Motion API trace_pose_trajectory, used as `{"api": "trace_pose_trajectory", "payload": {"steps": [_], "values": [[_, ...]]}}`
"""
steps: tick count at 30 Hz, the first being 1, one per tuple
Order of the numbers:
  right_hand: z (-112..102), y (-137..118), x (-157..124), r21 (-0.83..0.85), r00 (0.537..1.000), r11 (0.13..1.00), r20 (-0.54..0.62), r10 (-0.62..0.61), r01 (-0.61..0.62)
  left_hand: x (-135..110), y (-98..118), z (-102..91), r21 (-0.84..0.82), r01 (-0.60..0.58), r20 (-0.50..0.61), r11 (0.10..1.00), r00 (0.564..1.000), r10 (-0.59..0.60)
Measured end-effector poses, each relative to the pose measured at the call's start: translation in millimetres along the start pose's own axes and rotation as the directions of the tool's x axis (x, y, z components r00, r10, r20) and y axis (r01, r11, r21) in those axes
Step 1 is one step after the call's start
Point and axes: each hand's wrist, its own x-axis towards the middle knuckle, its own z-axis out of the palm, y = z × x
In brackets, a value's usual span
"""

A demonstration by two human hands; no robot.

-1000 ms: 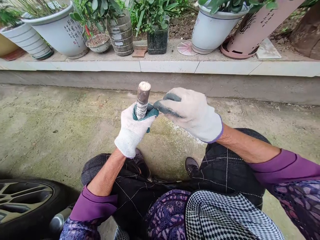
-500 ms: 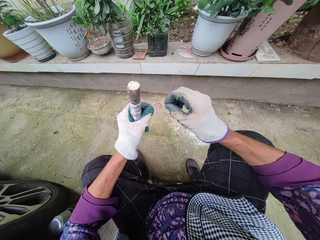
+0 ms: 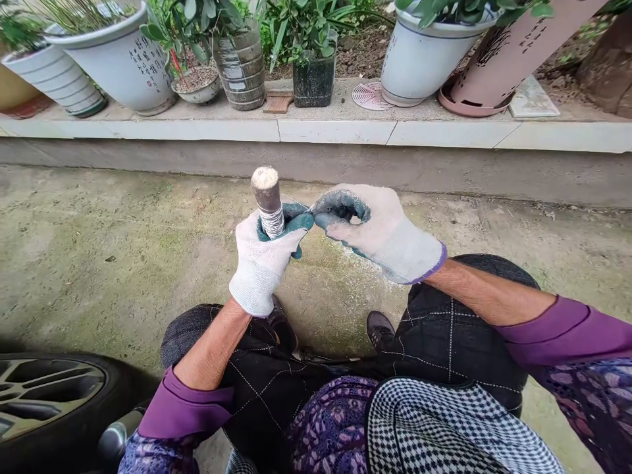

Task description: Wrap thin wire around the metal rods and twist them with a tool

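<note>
My left hand (image 3: 261, 253), in a white glove with a green palm, is wrapped round a short wooden stick (image 3: 266, 187) that stands nearly upright with its pale cut end on top. Thin wire (image 3: 272, 224) is wound in many turns round the stick just above the fist. A loose strand runs from the coil past the left thumb. My right hand (image 3: 368, 224), gloved the same way, pinches the end of that strand between thumb and forefinger, right beside the left thumb tip. Its other fingers are curled.
Along a tiled ledge (image 3: 336, 131) stand several plant pots, among them a white pot (image 3: 434, 62) and a dark square pot (image 3: 314, 82). A car wheel (image 3: 49, 395) is at lower left. A checked cloth item (image 3: 454, 428) lies at my lap. Concrete ground (image 3: 123, 230) lies below.
My right hand has moved left and slightly down, from apart to meeting the left thumb, and now pinches the wire end. My left hand with the stick has shifted slightly right.
</note>
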Motion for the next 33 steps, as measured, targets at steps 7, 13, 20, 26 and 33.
{"api": "trace_pose_trajectory", "payload": {"steps": [7,13,20,26,33], "values": [[-0.9,-2.3,-2.9,0.13,0.997,0.991,0.076,0.006,-0.016,4.2,-3.1,-0.8,-0.014,-0.005,-0.082,1.0,0.997,0.004],[-0.4,-0.9,-0.5,0.338,0.953,0.899,0.211,0.217,-0.279,2.5,-4.2,-0.1,0.033,-0.007,-0.072,0.999,0.997,0.009],[6.9,-3.0,1.1,0.473,0.934,0.808,0.234,0.269,-0.351,7.6,-3.0,1.8,-0.358,0.006,0.055,0.934,0.998,0.015],[7.2,-5.6,-0.4,0.491,0.913,0.773,0.276,0.299,-0.402,8.8,-2.6,0.8,-0.398,0.017,0.091,0.917,0.996,0.021],[5.6,-8.7,-1.0,0.461,0.909,0.79,0.301,0.289,-0.404,7.7,-10.0,2.1,-0.084,-0.111,-0.108,0.99,0.989,0.102]]}}
